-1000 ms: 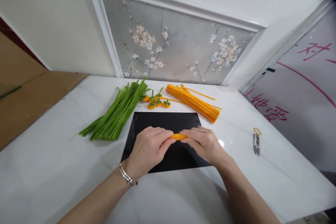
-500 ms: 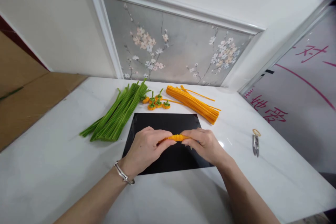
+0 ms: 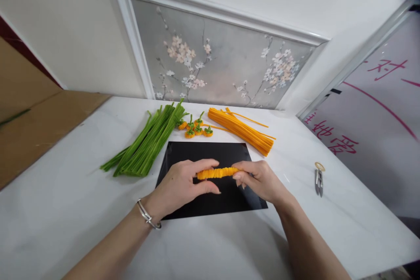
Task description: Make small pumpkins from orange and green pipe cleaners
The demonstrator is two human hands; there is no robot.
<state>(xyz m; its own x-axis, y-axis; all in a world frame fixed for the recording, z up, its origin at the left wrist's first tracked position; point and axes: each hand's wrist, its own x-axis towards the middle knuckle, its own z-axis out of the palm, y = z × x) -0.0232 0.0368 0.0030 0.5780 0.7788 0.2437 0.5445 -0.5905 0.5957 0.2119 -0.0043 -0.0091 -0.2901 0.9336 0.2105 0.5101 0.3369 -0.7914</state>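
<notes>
A coiled orange pipe cleaner [image 3: 217,173], ridged like a spring, lies level between my hands above a black board [image 3: 216,201]. My right hand [image 3: 259,180] pinches the coil's right end between thumb and fingers. Around the left end, the thumb and fingers of my left hand [image 3: 183,181] are spread apart. Whether the coil touches the inside of that hand, I cannot tell. Behind the board sit several small orange pumpkin-like pieces with green tops [image 3: 197,127].
Green pipe cleaners [image 3: 144,144] are bundled at the back left of the white table [image 3: 82,192]. An orange bundle [image 3: 241,130] lies at the back right. Metal snips [image 3: 319,180] rest farther right. Cardboard [image 3: 49,118] stands on the left.
My left thumb and fingers have parted from the coil, showing more of its length. My right hand has kept its pinch and shifted slightly right.
</notes>
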